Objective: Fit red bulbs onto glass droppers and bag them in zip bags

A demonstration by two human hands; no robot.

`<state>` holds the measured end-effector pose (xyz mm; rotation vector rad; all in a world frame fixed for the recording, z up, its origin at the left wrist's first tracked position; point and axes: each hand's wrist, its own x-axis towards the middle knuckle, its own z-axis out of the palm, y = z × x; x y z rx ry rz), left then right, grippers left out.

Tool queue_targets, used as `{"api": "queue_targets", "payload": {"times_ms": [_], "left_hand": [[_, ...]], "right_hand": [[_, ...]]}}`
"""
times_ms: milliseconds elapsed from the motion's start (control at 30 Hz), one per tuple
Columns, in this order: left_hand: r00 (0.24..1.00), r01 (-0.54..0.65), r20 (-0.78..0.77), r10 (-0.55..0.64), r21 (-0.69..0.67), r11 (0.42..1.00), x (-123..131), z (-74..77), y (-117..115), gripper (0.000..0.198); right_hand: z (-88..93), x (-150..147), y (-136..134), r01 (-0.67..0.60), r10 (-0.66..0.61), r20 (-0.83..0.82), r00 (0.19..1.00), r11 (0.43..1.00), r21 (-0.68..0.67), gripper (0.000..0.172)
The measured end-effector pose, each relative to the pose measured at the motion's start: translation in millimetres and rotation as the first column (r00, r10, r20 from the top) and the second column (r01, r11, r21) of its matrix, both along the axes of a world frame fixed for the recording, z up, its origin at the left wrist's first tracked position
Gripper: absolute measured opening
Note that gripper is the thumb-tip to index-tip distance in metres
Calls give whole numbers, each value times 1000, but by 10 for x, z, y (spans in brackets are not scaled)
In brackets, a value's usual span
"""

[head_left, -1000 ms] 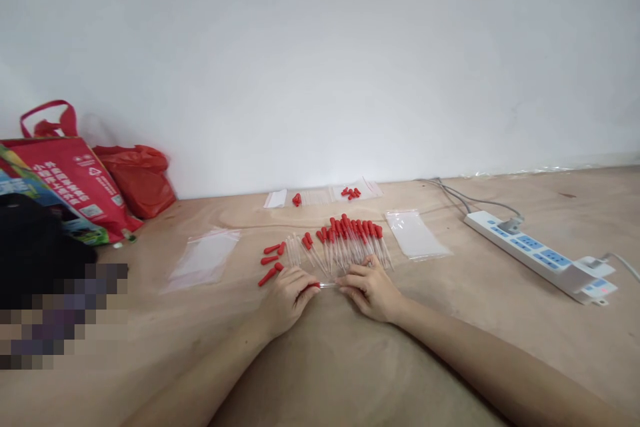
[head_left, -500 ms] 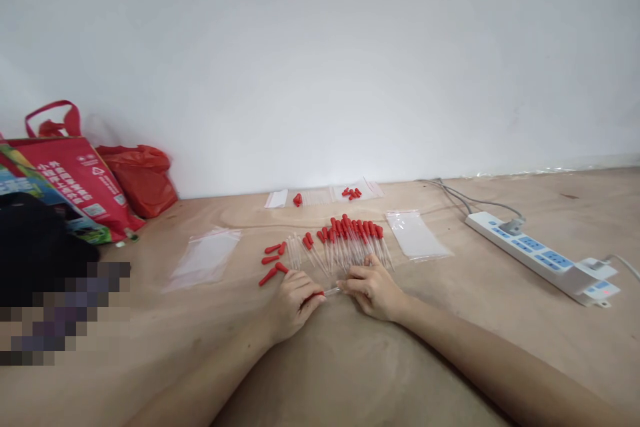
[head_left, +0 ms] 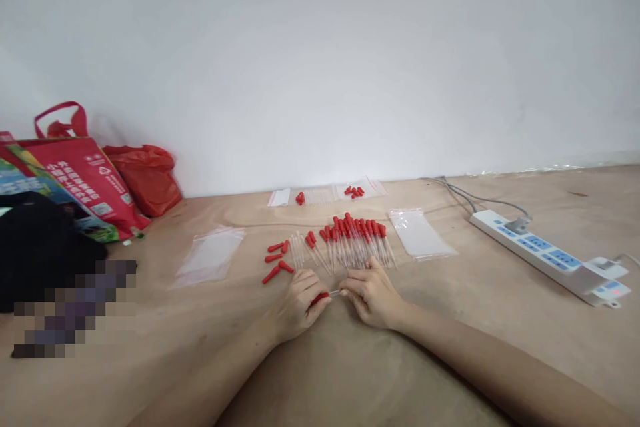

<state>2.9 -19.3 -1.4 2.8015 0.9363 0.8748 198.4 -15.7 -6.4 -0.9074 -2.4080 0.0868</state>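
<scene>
My left hand (head_left: 301, 307) is closed around a red rubber bulb (head_left: 319, 298), whose end points to the right. My right hand (head_left: 370, 295) pinches a clear dropper tube (head_left: 335, 293), and the tube's left end meets the bulb between my hands. Just beyond lies a row of droppers with red bulbs (head_left: 353, 230), their clear tips toward me. Left of that row are several bare tubes (head_left: 297, 250). Loose red bulbs (head_left: 273, 257) rest near my left hand's fingers.
Plastic zip bags lie left (head_left: 213, 253) and right (head_left: 420, 233) of the droppers. Farther back are small bags with red bulbs (head_left: 355, 192) and tubes. A power strip (head_left: 547, 255) with cords sits right. Shopping bags (head_left: 83, 180) and a black cloth item (head_left: 47, 253) stand left.
The bulb and the tube are closer together, with less of the tube showing between my hands. The whole view has shifted slightly.
</scene>
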Motion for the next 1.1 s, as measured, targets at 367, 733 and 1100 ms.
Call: {"api": "queue_targets", "payload": {"times_ms": [367, 733, 1100], "left_hand": [[1000, 13, -26, -11, 104, 994, -27, 44, 45, 16], [922, -386, 60, 382, 178, 905, -251, 107, 150, 22], [787, -612, -38, 616, 88, 786, -437, 45, 201, 19]], "right_hand": [[154, -79, -57, 82, -62, 98, 993, 974, -212, 22], [441, -98, 162, 259, -220, 165, 961, 925, -276, 19], [244, -707, 718, 570, -547, 161, 822, 782, -254, 20]]}}
